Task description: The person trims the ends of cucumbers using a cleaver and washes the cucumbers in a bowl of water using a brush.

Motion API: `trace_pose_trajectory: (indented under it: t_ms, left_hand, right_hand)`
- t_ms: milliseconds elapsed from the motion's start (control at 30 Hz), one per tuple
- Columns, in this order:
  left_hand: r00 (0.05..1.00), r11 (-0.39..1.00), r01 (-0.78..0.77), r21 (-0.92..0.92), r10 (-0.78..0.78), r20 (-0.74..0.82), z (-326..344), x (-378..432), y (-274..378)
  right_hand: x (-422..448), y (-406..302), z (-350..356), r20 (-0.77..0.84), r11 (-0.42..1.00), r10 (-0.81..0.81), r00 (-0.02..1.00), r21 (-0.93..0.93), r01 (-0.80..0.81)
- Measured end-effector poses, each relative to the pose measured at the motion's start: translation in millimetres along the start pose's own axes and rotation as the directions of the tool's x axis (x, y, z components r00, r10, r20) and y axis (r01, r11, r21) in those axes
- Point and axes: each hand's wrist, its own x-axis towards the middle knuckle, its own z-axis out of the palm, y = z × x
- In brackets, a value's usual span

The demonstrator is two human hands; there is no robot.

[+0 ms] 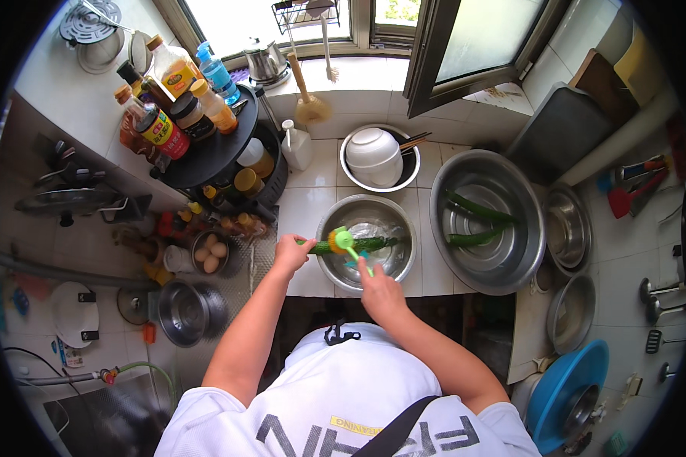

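Observation:
My left hand point(292, 253) grips one end of a green cucumber point(371, 243) that lies level over a stainless-steel basin point(327, 268). Held by its light-green handle in my right hand point(382, 290), a small scrubbing brush point(343, 239) rests with its orange-yellow bristles against the cucumber near the middle. Clear water appears to stand in the basin below. To the right, a larger metal basin point(441, 251) holds two more cucumbers point(483, 208). Their surfaces look dark green and bumpy.
Behind the basin stands a white-rimmed bowl point(346, 165) with stacked white bowls and chopsticks. A black tiered rack point(228, 145) of sauce bottles is at left, beside a bowl of eggs point(210, 251). An open window sash point(434, 85) juts inward. Metal basins point(571, 228) line the right.

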Motion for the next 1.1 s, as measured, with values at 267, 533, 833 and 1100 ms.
trace_pose_trajectory:
  t_ms: [267, 533, 833, 1100]
  left_hand:
    - [0.983, 0.941, -0.008, -0.339, 0.069, 0.168, -29.7, -28.1, -23.8]
    - [0.993, 0.972, -0.093, -0.217, 0.076, -0.089, -13.7, -50.7, -16.7]
    - [0.997, 0.988, -0.044, -0.146, 0.033, -0.072, -9.4, -38.7, -25.4]
    - [0.998, 0.990, -0.061, -0.127, 0.063, 0.016, -14.0, -33.0, -27.6]
  right_hand:
    - [-10.6, 66.9, -12.3, 0.025, 0.983, 0.176, 0.984, -0.053, -0.174]
    - [17.3, 91.7, -4.4, -0.043, 0.944, 0.326, 0.944, -0.040, -0.328]
    - [-16.8, -19.1, 8.2, 0.032, 0.999, -0.023, 0.999, 0.046, 0.022]
    - [11.3, 78.8, 8.5, -0.083, 0.947, 0.291, 0.953, -0.116, -0.299]
